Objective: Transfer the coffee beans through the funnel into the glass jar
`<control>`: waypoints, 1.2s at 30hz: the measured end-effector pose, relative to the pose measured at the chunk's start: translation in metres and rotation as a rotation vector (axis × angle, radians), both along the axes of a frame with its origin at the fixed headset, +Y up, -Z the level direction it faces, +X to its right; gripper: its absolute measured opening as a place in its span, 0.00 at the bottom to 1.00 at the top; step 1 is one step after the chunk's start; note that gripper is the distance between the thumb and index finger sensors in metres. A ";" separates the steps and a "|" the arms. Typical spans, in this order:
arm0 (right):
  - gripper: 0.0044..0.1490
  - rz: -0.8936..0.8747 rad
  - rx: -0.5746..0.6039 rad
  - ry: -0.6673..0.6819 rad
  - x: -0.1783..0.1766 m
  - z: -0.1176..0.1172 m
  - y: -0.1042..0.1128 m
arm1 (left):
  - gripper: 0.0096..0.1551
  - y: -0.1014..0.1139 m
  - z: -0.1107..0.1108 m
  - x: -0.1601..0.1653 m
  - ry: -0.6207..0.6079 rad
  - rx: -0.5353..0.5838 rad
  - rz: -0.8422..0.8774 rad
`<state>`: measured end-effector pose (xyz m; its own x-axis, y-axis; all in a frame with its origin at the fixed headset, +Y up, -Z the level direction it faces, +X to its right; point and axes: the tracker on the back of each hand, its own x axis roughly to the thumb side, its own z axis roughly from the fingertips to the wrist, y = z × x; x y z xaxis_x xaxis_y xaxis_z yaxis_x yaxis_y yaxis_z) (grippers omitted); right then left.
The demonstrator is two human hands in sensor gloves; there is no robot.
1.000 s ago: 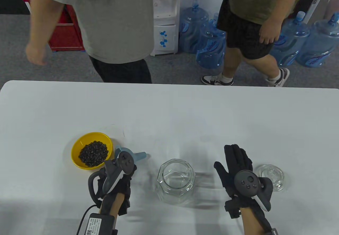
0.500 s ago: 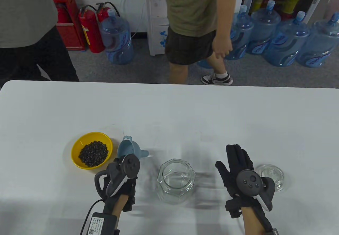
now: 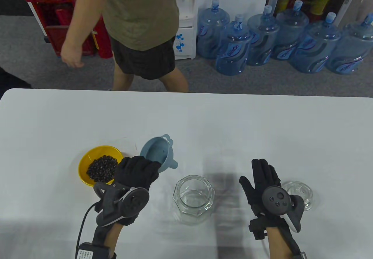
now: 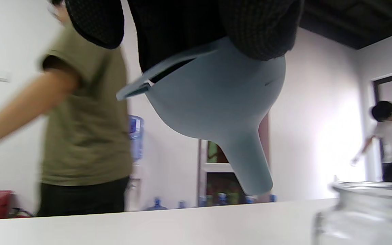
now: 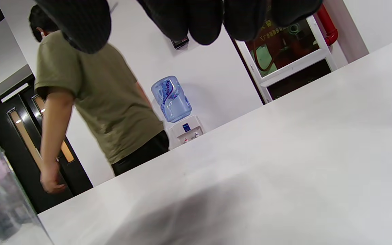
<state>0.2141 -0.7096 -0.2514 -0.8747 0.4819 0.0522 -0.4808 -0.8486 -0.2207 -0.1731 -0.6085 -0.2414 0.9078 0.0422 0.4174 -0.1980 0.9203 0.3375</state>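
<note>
Up comes the funnel (image 3: 158, 154), lifted off the tabletop (image 3: 186, 119) since half a second ago; my left hand (image 3: 137, 171) now grips its bowl at the rim, spout tilted down toward the glass jar (image 3: 193, 199). It looks light, stiff plastic, so the rim hold should do. Jar seems heavy, fragile and slick. My right hand (image 3: 263, 180) rests flat and released beside it, the lid (image 3: 300, 193) just beyond. Beans (image 3: 102, 168) wait in the yellow bowl (image 3: 84, 159).
</note>
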 end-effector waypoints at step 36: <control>0.49 -0.016 -0.050 -0.029 0.007 -0.003 -0.007 | 0.20 -0.023 0.032 0.071 -0.326 0.044 -0.338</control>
<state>0.2210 -0.7164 -0.2547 -0.8677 0.4970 0.0025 -0.4882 -0.8513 -0.1921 -0.1017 -0.6314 -0.2092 0.6888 -0.2578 0.6776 0.0085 0.9374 0.3481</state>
